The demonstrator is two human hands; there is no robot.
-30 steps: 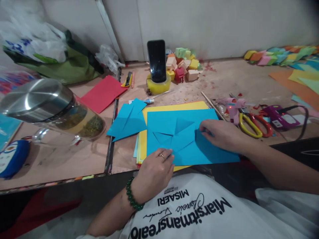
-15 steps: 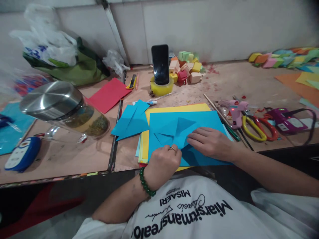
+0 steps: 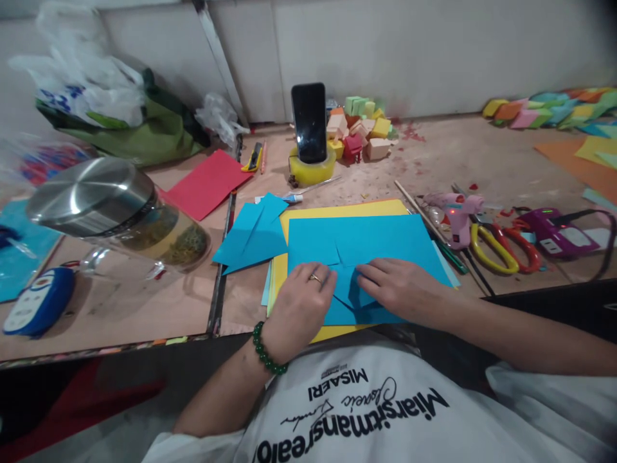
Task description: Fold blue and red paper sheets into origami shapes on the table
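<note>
A small folded piece of blue paper (image 3: 345, 278) lies on a larger blue sheet (image 3: 376, 233) of the same colour, so its outline is hard to make out. Crease lines meet near its middle. My left hand (image 3: 304, 301), with a ring and a green bead bracelet, is closed over its left side, fingers curled. On the opposite side my right hand (image 3: 401, 288) grips it with bent fingers pressed together. Both thumbs are hidden. Left of the stack, several cut blue paper pieces (image 3: 255, 235) overlap one another.
Yellow sheets (image 3: 337, 211) lie under the blue one. A lidded glass jar (image 3: 178, 235) stands left, beside red paper (image 3: 207, 183). A phone (image 3: 309, 122) leans in a tape roll (image 3: 312, 168) behind. A pink glue gun (image 3: 457, 215) and yellow-handled scissors (image 3: 491, 247) lie right.
The raised flap on the folded paper now lies flatter. My left hand has moved slightly left and up onto the paper's left side; my right hand has shifted slightly towards me.
</note>
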